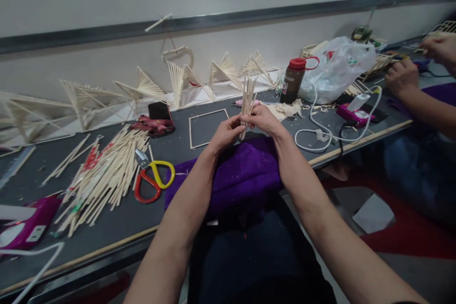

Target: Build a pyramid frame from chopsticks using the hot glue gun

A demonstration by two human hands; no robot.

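A small bundle of thin wooden sticks (249, 91) stands upright between my hands, over the dark table. My left hand (228, 133) has its fingers closed round the lower part of the bundle. Higher up and from the other side, my right hand (262, 119) also grips the sticks. Just behind my left hand, a flat rectangular stick frame (190, 132) lies on the table. Under my wrists is a purple cloth (245, 166). Scissors (155, 176) with one yellow and one red handle lie left of the cloth.
A large pile of loose sticks (107, 175) lies at the left. Fan-shaped stick models (178, 80) line the wall. A red-capped bottle (294, 80), a plastic bag (338, 69) and white cables (313, 145) are at the right. A co-worker's hands (402, 78) show at the far right.
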